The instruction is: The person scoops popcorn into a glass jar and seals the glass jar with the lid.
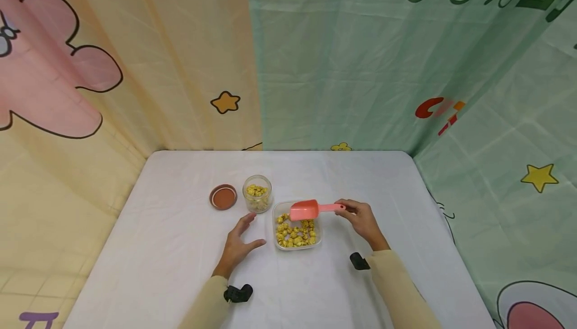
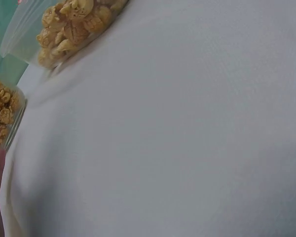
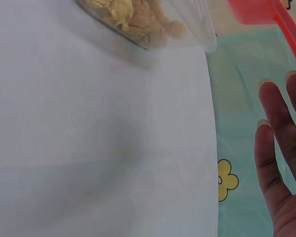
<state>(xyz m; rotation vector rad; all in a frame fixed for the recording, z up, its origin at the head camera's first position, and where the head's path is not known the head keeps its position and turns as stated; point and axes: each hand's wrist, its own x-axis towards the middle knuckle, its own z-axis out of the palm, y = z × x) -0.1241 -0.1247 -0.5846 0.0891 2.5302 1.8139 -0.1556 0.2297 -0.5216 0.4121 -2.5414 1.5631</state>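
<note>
Right hand is pinching a coral plastic scoop; left hand, spread, is holding nothing. Scooping is probably awaiting lowering.

White-clothed table, brown lid, jar, popcorn tub

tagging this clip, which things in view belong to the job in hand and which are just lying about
Likely in the job:
pink scoop, held in the right grip
clear tub with popcorn, below the scoop
glass jar, near the left grip

Just about:
brown lid, untouched, perhaps the jar's
white tablecloth
printed backdrop
</note>
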